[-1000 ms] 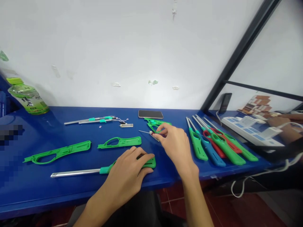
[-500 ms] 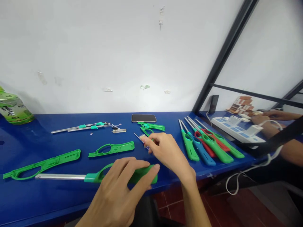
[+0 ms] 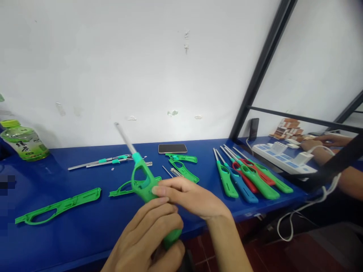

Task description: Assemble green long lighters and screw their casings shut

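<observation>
A green gas lighter (image 3: 143, 179) with a long metal tube is held up at a slant over the table, its tip pointing up and left. My left hand (image 3: 153, 230) wraps round the lower handle. Higher on the handle, my right hand (image 3: 187, 194) pinches it between thumb and fingers. Behind the lighter lies a green half shell (image 3: 123, 189), partly covered by it. Another green half shell (image 3: 61, 206) rests farther left. Just beyond my right hand are more green shell pieces (image 3: 185, 172) and a thin screwdriver-like rod (image 3: 167, 172).
Several assembled lighters (image 3: 246, 175) in green, blue and red lie at the right. Metal tubes (image 3: 99, 162) with wires lie at the back left, near a drink bottle (image 3: 25, 141). A phone (image 3: 172, 148) is by the wall. Beyond the black frame are a power strip (image 3: 286, 156) and another person's arm (image 3: 353, 181).
The green lighter has risen from the table and tilted upright in my left hand. My right hand has let go of the thin rod and moved onto the lighter's handle.
</observation>
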The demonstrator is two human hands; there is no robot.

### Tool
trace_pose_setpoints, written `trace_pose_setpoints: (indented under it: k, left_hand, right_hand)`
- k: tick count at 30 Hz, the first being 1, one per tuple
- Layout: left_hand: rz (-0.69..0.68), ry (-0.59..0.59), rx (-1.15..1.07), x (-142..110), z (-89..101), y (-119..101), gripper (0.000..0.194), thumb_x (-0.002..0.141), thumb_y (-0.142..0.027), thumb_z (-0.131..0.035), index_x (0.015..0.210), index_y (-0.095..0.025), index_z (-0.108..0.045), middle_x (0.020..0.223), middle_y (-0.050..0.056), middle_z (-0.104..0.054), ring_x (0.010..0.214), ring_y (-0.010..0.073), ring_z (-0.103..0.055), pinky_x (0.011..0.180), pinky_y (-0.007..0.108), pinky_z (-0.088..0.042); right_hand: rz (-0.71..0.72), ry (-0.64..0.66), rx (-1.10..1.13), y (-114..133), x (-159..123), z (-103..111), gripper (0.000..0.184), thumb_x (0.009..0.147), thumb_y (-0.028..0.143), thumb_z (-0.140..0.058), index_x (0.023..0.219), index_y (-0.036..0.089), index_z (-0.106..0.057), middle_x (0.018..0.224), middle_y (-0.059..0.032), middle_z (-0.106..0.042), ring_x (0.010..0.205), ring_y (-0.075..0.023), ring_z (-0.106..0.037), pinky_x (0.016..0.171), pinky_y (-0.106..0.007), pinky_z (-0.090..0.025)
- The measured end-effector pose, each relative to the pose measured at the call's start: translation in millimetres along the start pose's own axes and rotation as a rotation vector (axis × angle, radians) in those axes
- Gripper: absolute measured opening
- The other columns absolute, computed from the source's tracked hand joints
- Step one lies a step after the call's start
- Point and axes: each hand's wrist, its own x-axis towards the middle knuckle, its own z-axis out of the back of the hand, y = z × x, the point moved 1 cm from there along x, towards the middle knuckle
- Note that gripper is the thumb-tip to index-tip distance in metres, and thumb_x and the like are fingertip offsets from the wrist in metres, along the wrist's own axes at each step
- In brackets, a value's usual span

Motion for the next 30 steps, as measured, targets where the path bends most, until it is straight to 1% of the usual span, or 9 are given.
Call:
trace_pose_setpoints:
  k: [2, 4, 8, 11, 16, 19, 22, 26, 30]
  left_hand:
    - [0.026, -0.039, 0.050, -12, -3.8, 2, 0.034, 0.095, 0.005, -0.054, 0.096, -0.024, -0.071, 0.105, -0.001, -0.080, 0.115, 0.0159, -0.073, 0.113, 0.035, -0.058]
    - [0.069, 0.027, 0.088, -25, -5.3, 4, 0.034, 0.095, 0.006, -0.057, 0.099, -0.025, -0.070, 0.120, 0.003, -0.078, 0.130, 0.0206, -0.066, 0.116, 0.042, -0.056]
    - [0.168, 0.093, 0.090, -45, 2.0, 21, 0.035, 0.096, 0.007, -0.055, 0.103, -0.023, -0.070, 0.120, 0.008, -0.073, 0.129, 0.0232, -0.062, 0.104, 0.040, -0.058]
    - [0.203, 0.155, 0.104, -56, 9.5, 45, 0.031, 0.100, 0.001, -0.054, 0.104, -0.025, -0.070, 0.118, 0.006, -0.072, 0.124, 0.0227, -0.063, 0.103, 0.039, -0.056]
    - [0.258, 0.219, 0.194, -73, 17.7, 77, 0.024, 0.101, -0.009, -0.054, 0.097, -0.026, -0.071, 0.113, 0.004, -0.074, 0.115, 0.0235, -0.067, 0.102, 0.040, -0.055]
    - [0.244, 0.213, 0.214, -75, 18.7, 78, 0.024, 0.102, -0.010, -0.053, 0.097, -0.025, -0.071, 0.112, 0.005, -0.073, 0.112, 0.0225, -0.068, 0.096, 0.036, -0.059]
    - [0.252, 0.172, 0.284, -74, 17.7, 72, 0.026, 0.102, -0.008, -0.052, 0.100, -0.026, -0.071, 0.114, 0.004, -0.071, 0.108, 0.0200, -0.070, 0.078, 0.027, -0.061]
    - [0.489, -0.044, 0.427, -75, 25.1, 74, 0.018, 0.103, -0.016, -0.058, 0.110, -0.025, -0.071, 0.133, 0.010, -0.059, 0.098, 0.0189, -0.070, 0.055, 0.024, -0.057]
    - [0.671, -0.098, 0.433, -75, 42.7, 87, 0.023, 0.103, -0.032, -0.060, 0.119, -0.023, -0.073, 0.154, 0.014, -0.039, 0.108, 0.0249, -0.065, 0.048, 0.023, -0.061]
  right_hand:
    - [-0.003, -0.106, -0.014, 0, -3, 7, 0.050, 0.098, 0.069, -0.061, 0.080, 0.023, -0.063, 0.078, 0.0012, -0.061, 0.076, -0.0159, -0.060, 0.070, -0.026, -0.052]
    - [-0.030, -0.231, -0.114, 1, -12, 19, 0.045, 0.101, 0.063, -0.058, 0.082, 0.022, -0.064, 0.081, 0.0009, -0.063, 0.077, -0.0158, -0.062, 0.072, -0.026, -0.051]
    - [-0.204, -0.628, -0.456, -4, -38, 56, 0.045, 0.105, 0.057, -0.051, 0.074, 0.023, -0.055, 0.066, 0.0033, -0.055, 0.065, -0.0162, -0.057, 0.064, -0.028, -0.044]
    - [-0.400, -0.790, -0.617, -16, -52, 80, 0.047, 0.106, 0.049, -0.052, 0.067, 0.023, -0.056, 0.053, 0.0015, -0.056, 0.055, -0.0178, -0.056, 0.058, -0.030, -0.037]
    - [-0.671, -0.810, -0.723, -33, -56, 96, 0.045, 0.111, 0.044, -0.053, 0.076, 0.019, -0.066, 0.056, 0.0008, -0.063, 0.049, -0.0148, -0.057, 0.055, -0.029, -0.043]
    - [-0.779, -0.770, -0.741, -36, -54, 97, 0.043, 0.111, 0.052, -0.058, 0.091, 0.017, -0.070, 0.070, 0.0032, -0.068, 0.055, -0.0123, -0.062, 0.062, -0.029, -0.055]
    - [-0.833, -0.758, -0.743, -39, -53, 98, 0.043, 0.110, 0.055, -0.060, 0.097, 0.016, -0.071, 0.078, 0.0023, -0.070, 0.061, -0.0122, -0.065, 0.066, -0.030, -0.059]
    - [-0.820, -0.794, -0.759, -43, -55, 101, 0.049, 0.110, 0.052, -0.054, 0.078, 0.020, -0.070, 0.060, -0.0008, -0.068, 0.052, -0.0169, -0.066, 0.060, -0.031, -0.055]
    - [-0.797, -0.822, -0.771, -44, -61, 105, 0.054, 0.105, 0.052, -0.057, 0.058, 0.025, -0.061, 0.055, -0.0064, -0.070, 0.050, -0.0225, -0.068, 0.059, -0.034, -0.050]
